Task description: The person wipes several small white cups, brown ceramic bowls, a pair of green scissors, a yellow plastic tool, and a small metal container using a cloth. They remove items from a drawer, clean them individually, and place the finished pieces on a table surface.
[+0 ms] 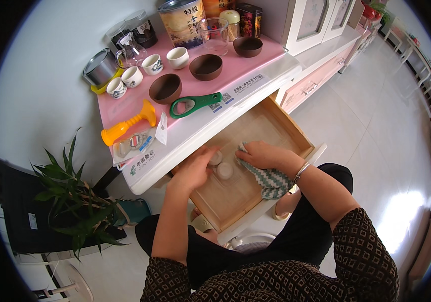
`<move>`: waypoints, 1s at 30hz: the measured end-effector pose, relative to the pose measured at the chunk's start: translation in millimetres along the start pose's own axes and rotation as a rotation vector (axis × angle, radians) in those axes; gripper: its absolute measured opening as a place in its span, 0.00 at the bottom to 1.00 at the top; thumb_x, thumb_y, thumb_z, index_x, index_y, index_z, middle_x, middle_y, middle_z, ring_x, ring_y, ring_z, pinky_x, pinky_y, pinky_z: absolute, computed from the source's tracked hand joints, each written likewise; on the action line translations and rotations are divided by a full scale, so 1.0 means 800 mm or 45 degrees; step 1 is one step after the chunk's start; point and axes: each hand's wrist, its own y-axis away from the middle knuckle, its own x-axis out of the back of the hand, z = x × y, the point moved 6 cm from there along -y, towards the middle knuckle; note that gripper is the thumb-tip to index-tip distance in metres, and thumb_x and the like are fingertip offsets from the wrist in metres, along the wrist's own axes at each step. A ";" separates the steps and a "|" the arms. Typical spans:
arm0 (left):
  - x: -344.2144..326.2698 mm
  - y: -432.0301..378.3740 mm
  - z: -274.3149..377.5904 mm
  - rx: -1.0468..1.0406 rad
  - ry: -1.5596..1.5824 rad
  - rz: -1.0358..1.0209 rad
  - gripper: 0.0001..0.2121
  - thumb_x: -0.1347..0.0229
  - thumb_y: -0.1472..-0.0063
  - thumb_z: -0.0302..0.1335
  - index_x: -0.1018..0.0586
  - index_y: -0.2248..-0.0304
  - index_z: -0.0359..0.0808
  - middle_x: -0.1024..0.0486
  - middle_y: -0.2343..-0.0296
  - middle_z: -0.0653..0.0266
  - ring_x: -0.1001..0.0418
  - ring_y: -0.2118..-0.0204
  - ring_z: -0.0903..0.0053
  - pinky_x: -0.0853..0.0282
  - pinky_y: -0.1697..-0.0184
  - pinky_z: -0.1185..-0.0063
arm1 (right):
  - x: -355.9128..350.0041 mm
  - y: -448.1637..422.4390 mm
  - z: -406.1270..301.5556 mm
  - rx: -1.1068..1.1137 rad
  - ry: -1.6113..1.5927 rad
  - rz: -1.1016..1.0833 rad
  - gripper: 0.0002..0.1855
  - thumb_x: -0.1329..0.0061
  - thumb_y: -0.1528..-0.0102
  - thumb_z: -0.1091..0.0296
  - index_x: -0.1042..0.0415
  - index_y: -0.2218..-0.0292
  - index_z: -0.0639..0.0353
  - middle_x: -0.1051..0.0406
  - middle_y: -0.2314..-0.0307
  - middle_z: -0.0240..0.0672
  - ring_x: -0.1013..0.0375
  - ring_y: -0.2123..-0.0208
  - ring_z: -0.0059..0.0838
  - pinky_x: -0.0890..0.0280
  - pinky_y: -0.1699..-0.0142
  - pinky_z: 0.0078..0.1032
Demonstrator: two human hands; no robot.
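In front of me a wooden drawer [215, 205] is pulled out from under the cabinet top. My right hand [259, 154] grips a green-and-white striped cloth [274, 184], whose loose end hangs over the drawer's front right side. Two small white round pieces [225, 170] lie on the drawer floor, side by side. Over the drawer's left part is my left hand [194, 168], its thumb and fingertips right at the rear white piece [215, 157]. Whether it holds that piece I cannot tell.
On the pink-covered top [132, 104] stand brown bowls [165, 88], small white cups [152, 64], a glass pitcher [130, 53] and tins [183, 24]. A green opener [196, 104] and an orange plastic tool [128, 124] lie near its front edge. A potted plant [83, 205] stands at the left.
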 end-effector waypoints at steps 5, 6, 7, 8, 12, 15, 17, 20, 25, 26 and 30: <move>-0.001 0.001 -0.005 0.018 -0.065 0.071 0.30 0.46 0.53 0.18 0.41 0.49 0.40 0.40 0.52 0.52 0.42 0.49 0.59 0.44 0.48 0.71 | 0.003 0.002 -0.003 0.013 -0.016 0.052 0.24 0.66 0.44 0.53 0.31 0.70 0.71 0.32 0.70 0.57 0.33 0.65 0.54 0.39 0.58 0.40; -0.002 0.000 -0.008 0.026 -0.045 0.072 0.30 0.46 0.53 0.19 0.40 0.49 0.41 0.40 0.51 0.52 0.43 0.48 0.59 0.45 0.47 0.70 | 0.004 0.002 -0.005 0.016 -0.007 0.053 0.24 0.66 0.44 0.54 0.31 0.70 0.71 0.32 0.70 0.57 0.33 0.65 0.55 0.39 0.59 0.40; -0.005 0.000 -0.014 0.034 -0.025 0.073 0.30 0.46 0.53 0.20 0.40 0.49 0.41 0.41 0.51 0.53 0.44 0.47 0.58 0.47 0.46 0.70 | 0.005 0.001 -0.007 0.019 0.002 0.054 0.24 0.66 0.44 0.54 0.30 0.70 0.71 0.32 0.70 0.57 0.33 0.65 0.55 0.39 0.59 0.40; -0.006 0.000 -0.017 0.042 -0.004 0.074 0.30 0.46 0.53 0.21 0.39 0.49 0.42 0.42 0.50 0.53 0.46 0.47 0.58 0.49 0.46 0.69 | 0.004 0.002 -0.009 0.011 0.017 0.045 0.24 0.65 0.44 0.54 0.30 0.70 0.71 0.32 0.70 0.57 0.33 0.65 0.55 0.38 0.59 0.40; 0.008 0.002 -0.005 -0.040 -0.152 0.225 0.28 0.47 0.52 0.21 0.40 0.49 0.39 0.37 0.55 0.49 0.39 0.52 0.56 0.43 0.49 0.70 | 0.004 0.001 -0.009 0.000 0.040 0.044 0.24 0.65 0.44 0.54 0.30 0.70 0.71 0.32 0.71 0.57 0.33 0.66 0.55 0.38 0.60 0.40; 0.018 0.003 0.000 -0.055 -0.205 0.292 0.29 0.45 0.53 0.24 0.40 0.49 0.39 0.37 0.54 0.49 0.39 0.51 0.57 0.43 0.49 0.70 | 0.005 0.001 -0.010 0.004 0.013 0.078 0.24 0.65 0.44 0.54 0.30 0.70 0.70 0.32 0.71 0.57 0.33 0.66 0.55 0.38 0.61 0.40; 0.024 0.002 0.003 -0.035 -0.114 0.266 0.30 0.45 0.54 0.25 0.40 0.49 0.39 0.38 0.53 0.49 0.41 0.49 0.57 0.45 0.48 0.70 | 0.007 0.002 -0.010 -0.002 -0.014 0.096 0.23 0.65 0.44 0.54 0.30 0.70 0.70 0.32 0.72 0.57 0.33 0.67 0.55 0.38 0.61 0.40; 0.024 0.001 -0.001 0.016 -0.023 0.224 0.32 0.44 0.53 0.27 0.42 0.48 0.38 0.42 0.51 0.49 0.45 0.47 0.58 0.48 0.45 0.71 | 0.009 0.004 -0.013 -0.009 -0.015 0.091 0.23 0.65 0.44 0.54 0.30 0.70 0.70 0.32 0.72 0.57 0.33 0.67 0.55 0.38 0.61 0.40; 0.020 -0.003 -0.006 -0.006 -0.005 0.242 0.35 0.42 0.53 0.31 0.44 0.46 0.39 0.46 0.48 0.48 0.50 0.44 0.58 0.53 0.43 0.71 | 0.008 0.002 -0.013 0.030 0.068 0.075 0.24 0.65 0.44 0.53 0.31 0.69 0.70 0.32 0.72 0.57 0.32 0.69 0.54 0.38 0.62 0.40; 0.020 -0.005 -0.003 0.001 -0.014 0.215 0.35 0.42 0.53 0.31 0.44 0.46 0.39 0.47 0.48 0.48 0.51 0.44 0.58 0.53 0.43 0.70 | 0.008 0.002 -0.013 0.030 0.085 0.064 0.24 0.65 0.44 0.53 0.30 0.69 0.70 0.32 0.72 0.56 0.32 0.69 0.54 0.38 0.62 0.40; 0.017 0.004 0.008 -0.065 -0.212 0.284 0.30 0.43 0.53 0.31 0.41 0.50 0.36 0.42 0.51 0.48 0.45 0.48 0.54 0.49 0.46 0.66 | 0.012 0.004 -0.022 0.057 0.115 -0.025 0.24 0.65 0.44 0.53 0.31 0.69 0.70 0.31 0.73 0.56 0.32 0.69 0.53 0.38 0.63 0.38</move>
